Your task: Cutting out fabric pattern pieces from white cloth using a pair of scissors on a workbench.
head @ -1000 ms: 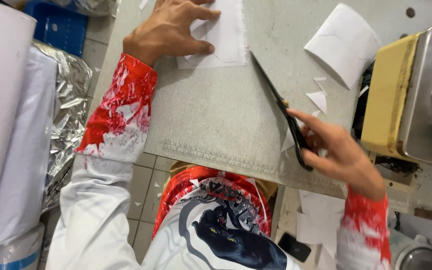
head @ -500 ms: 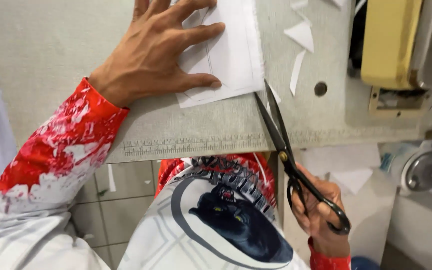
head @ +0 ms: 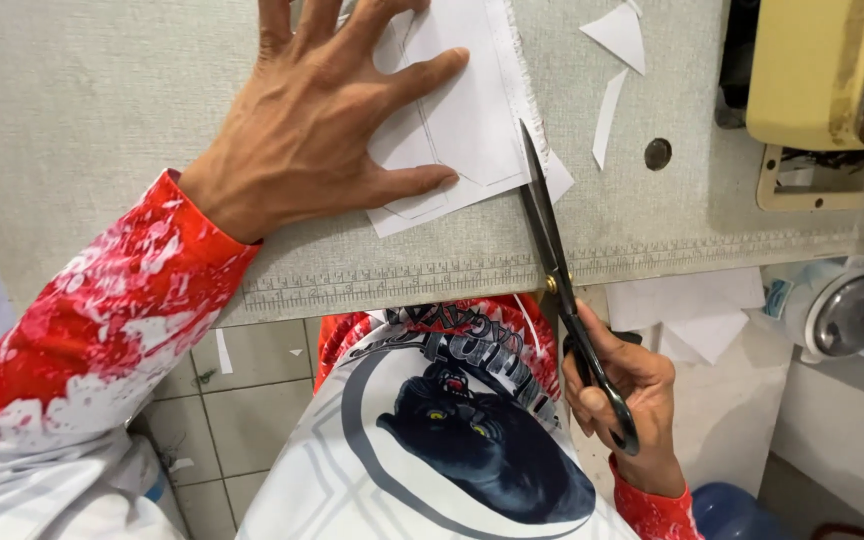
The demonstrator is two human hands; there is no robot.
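Your left hand (head: 317, 130) lies flat on the white fabric piece (head: 462, 120), fingers (head: 422, 78) spread wide, palm pressing it onto the grey surface (head: 102, 110). The fabric has a paper pattern outline on it & sits near the surface's front edge, just above the printed ruler strip (head: 392, 280); its right side is frayed.

Your right hand (head: 622, 400) is below the front edge of the surface, fingers curled through the handles of the black scissors (head: 562, 270), gripping them tight. Blades look pressed together or nearly so, tips pointing up at the fabric's right edge, touching it by the lower right corner.

Rel. to the fabric: small white offcuts (head: 617, 60) lie just to the right, a round dark hole (head: 658, 153) in the surface a bit further right, & the yellowish sewing machine body (head: 812, 70) well to the right at the top corner. Under the surface, right of the scissors, loose white scraps (head: 692, 310) & a round metal part (head: 847, 315). Tiled floor (head: 242, 400) shows below left.
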